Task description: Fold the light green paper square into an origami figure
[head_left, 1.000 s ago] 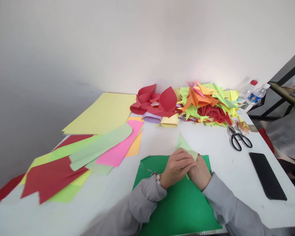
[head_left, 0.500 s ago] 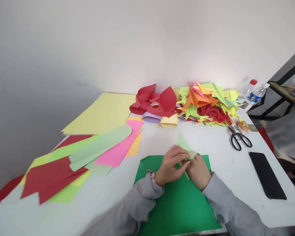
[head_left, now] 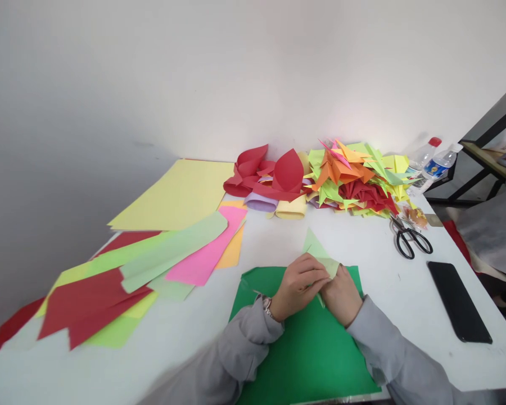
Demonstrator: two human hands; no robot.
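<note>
A folded piece of pale green paper [head_left: 316, 247] is held between my two hands above a dark green sheet [head_left: 307, 349]. My left hand [head_left: 301, 284] pinches it from the left, fingertips pressed together near its lower edge. On the right, my right hand [head_left: 341, 295] grips the same paper with curled fingers, mostly hidden from view. One pointed corner of the paper sticks up beyond the hands, and a thin tip shows below them. The hands touch each other at the fingers.
Loose paper strips [head_left: 172, 253] fan out on the left, below large yellow sheets [head_left: 177, 191]. Rolled red paper [head_left: 287, 174] and a heap of folded paper shapes [head_left: 354, 174] line the wall. Scissors [head_left: 409, 236], a black phone [head_left: 459, 301] and plastic bottles [head_left: 438, 163] are on the right.
My left hand has shifted slightly, and its fingers have closed together on the paper's edge. My right hand and the paper stay in nearly the same place.
</note>
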